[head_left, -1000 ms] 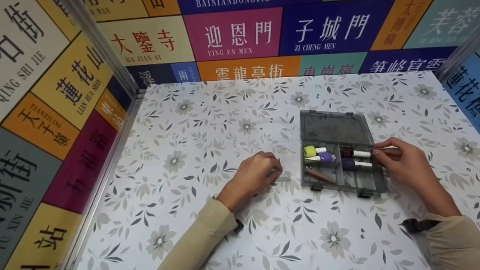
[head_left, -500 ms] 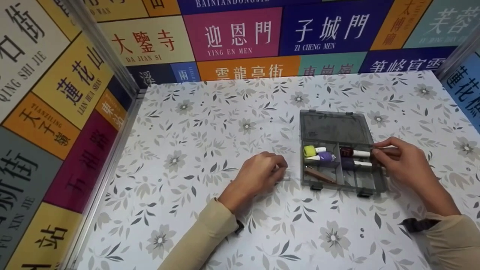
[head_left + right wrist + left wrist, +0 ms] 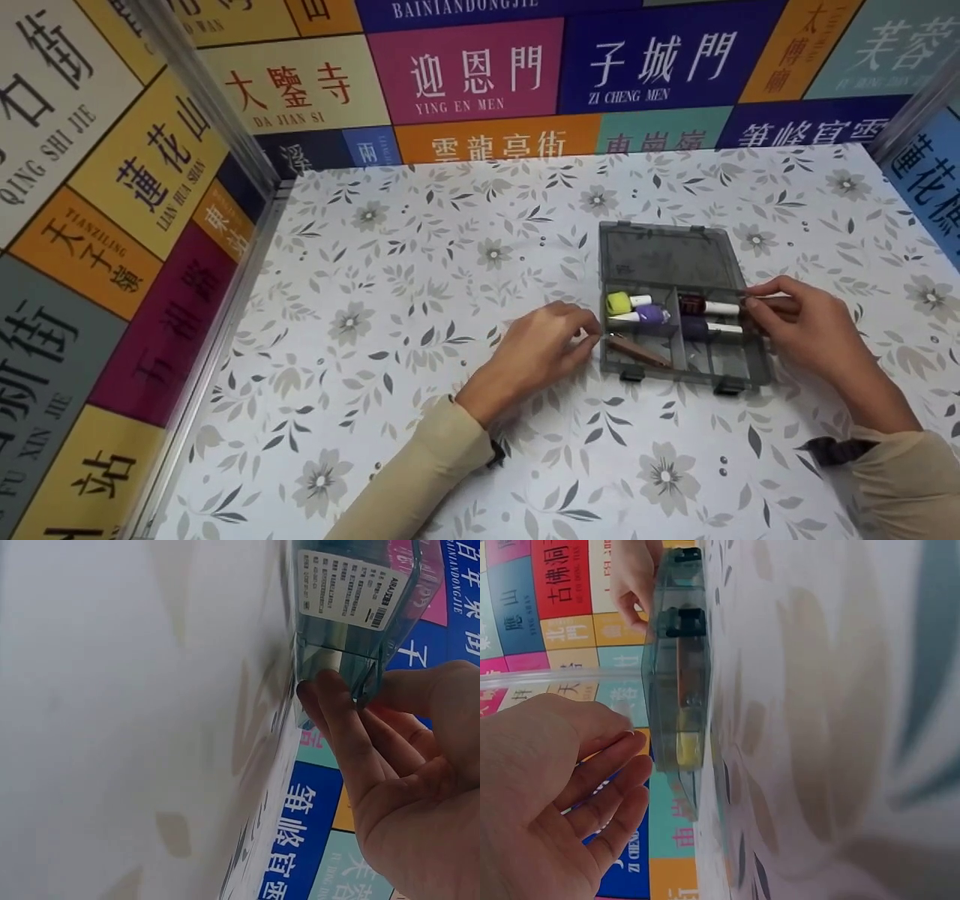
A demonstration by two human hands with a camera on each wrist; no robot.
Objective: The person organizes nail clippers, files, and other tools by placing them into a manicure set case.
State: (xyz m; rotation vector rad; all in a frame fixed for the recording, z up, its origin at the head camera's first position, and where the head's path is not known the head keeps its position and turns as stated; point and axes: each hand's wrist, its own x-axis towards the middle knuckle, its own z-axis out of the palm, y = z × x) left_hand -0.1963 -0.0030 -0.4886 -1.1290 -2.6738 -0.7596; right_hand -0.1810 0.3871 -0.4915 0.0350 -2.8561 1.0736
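A smoky clear plastic compartment box [image 3: 688,373] lies with its lid [image 3: 667,256] folded back. At the back left are a yellow-green nail polish bottle [image 3: 619,303] and a purple one [image 3: 651,314]; at the back right, a dark red bottle [image 3: 694,304] and a dark purple one [image 3: 696,327]. A copper-coloured nail clipper [image 3: 637,350] sits front left. My right hand [image 3: 814,322] grips the box's right wall, thumb and fingers on either side. Beside the left wall, my left hand [image 3: 544,349] pinches thumb to forefinger, a whitish clear sliver [image 3: 626,720] barely visible there.
The box stands on a table covered with white floral cloth [image 3: 450,225]. Colourful lettered panels [image 3: 480,75] rise behind and to the left, with a metal post [image 3: 259,142] in their corner. Dark straps [image 3: 832,451] circle both wrists.
My left hand has moved right, up to the box's left wall. The small clear piece that lay beside its fingers no longer shows on the cloth. My right hand keeps its grip.
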